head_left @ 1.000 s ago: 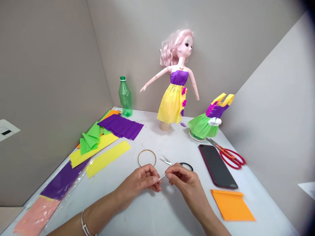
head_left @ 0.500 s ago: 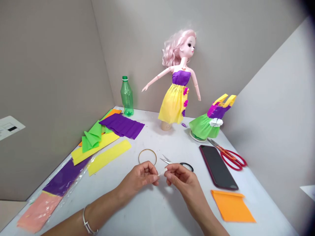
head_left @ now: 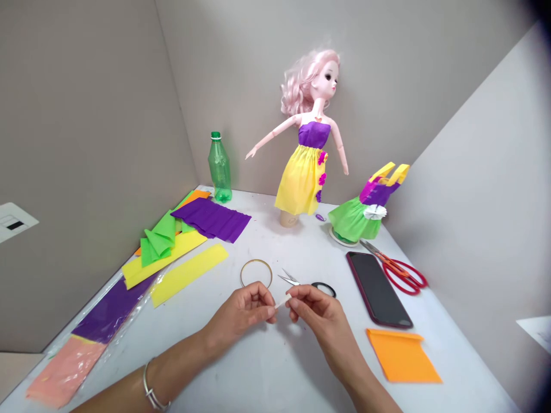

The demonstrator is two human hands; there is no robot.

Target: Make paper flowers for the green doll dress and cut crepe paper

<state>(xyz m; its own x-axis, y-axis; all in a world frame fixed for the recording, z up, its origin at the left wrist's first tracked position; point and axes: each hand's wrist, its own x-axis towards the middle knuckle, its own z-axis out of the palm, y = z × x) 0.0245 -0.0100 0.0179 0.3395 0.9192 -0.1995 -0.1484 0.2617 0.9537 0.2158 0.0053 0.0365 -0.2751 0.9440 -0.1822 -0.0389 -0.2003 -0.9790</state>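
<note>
Fingers of the left hand (head_left: 245, 310) and right hand (head_left: 316, 310) pinch opposite ends of a small white strip (head_left: 283, 301) above a white bench (head_left: 258, 367); just beyond lie a gold ring (head_left: 256, 273) and black-handled scissors (head_left: 323, 288), with a dark phone (head_left: 379, 289) and folded orange paper (head_left: 403, 355) to the right and a doll (head_left: 303, 178) in a purple-and-yellow dress standing behind

Thin white strip (head_left: 283, 301), short and slanted, held between both hands (head_left: 247, 310).
</note>
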